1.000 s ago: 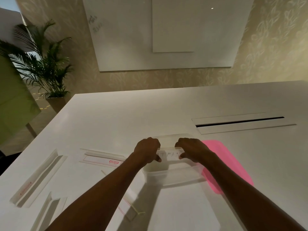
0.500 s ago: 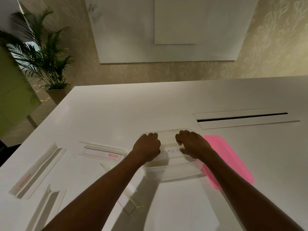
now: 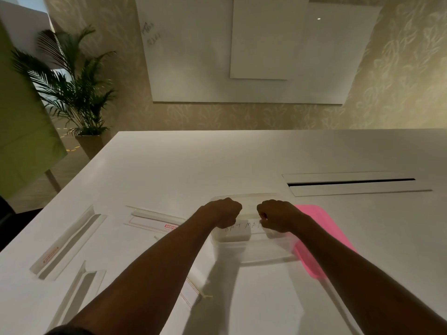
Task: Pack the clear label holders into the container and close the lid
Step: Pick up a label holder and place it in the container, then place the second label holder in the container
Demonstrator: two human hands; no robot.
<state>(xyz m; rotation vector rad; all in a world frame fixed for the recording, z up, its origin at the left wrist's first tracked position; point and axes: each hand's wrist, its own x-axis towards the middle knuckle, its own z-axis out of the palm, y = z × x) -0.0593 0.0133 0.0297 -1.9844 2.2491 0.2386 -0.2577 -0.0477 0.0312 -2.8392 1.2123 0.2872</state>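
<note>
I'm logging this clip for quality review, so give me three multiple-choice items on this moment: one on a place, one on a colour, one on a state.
1. Where does the lid lie relative to the container?
A. On top of it
B. On the table, at its right side
C. Underneath it

2. What colour is the lid?
A. Green
B. Clear
C. Pink

3. What state is the container in?
A. Open, with the left hand and right hand holding a label holder at its opening
B. Closed by the lid
C. Tipped on its side

Answers:
1 B: the lid lies flat on the table beside the container's right wall.
2 C: it shows bright pink against the white table.
3 A: the top is uncovered and both hands curl round the handwritten holder's ends.
</note>
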